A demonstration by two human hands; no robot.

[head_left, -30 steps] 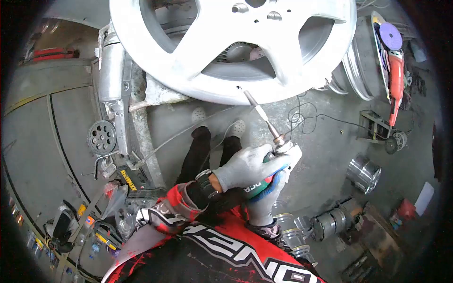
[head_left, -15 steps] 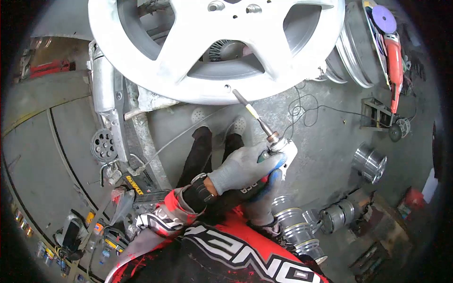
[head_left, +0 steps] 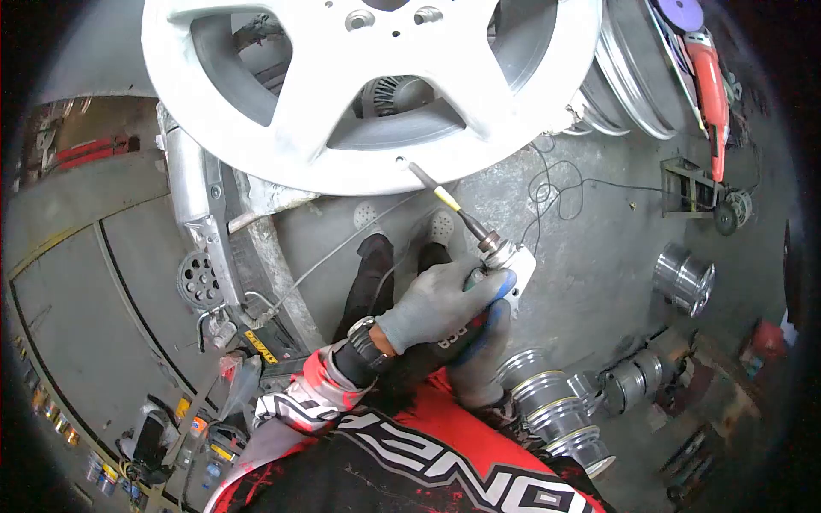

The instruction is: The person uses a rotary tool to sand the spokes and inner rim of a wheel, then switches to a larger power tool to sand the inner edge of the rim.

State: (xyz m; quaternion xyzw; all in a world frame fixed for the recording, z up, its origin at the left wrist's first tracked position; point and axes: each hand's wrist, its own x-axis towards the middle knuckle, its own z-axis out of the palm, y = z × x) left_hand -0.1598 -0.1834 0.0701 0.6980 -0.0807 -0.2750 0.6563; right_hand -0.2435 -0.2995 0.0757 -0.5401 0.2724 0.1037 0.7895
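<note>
My left hand [head_left: 430, 308], in a grey glove with a watch at the wrist, is wrapped round the front of a die grinder [head_left: 500, 254]. Lower down, my right hand [head_left: 483, 363] grips the tool's body, its fingers partly hidden. A long narrow shaft with a yellow band runs forward from a metal collar, and its tip points at the small round hole in the lower rim of a white alloy wheel [head_left: 299, 158]. The spoked wheel lies in front of me on a stand.
Several bare rims [head_left: 547, 402] are stacked at right, with another rim [head_left: 684, 278] on the floor. A red polisher [head_left: 708, 94] with a purple pad hangs upper right. A cable [head_left: 599, 181] crosses the floor. At left are a metal machine arm [head_left: 195, 171] and a DeWalt tool [head_left: 261, 346].
The wheel and surroundings have shifted in view, the wheel slightly up and left. Both hands keep their hold on the die grinder, with its tip still near the hole.
</note>
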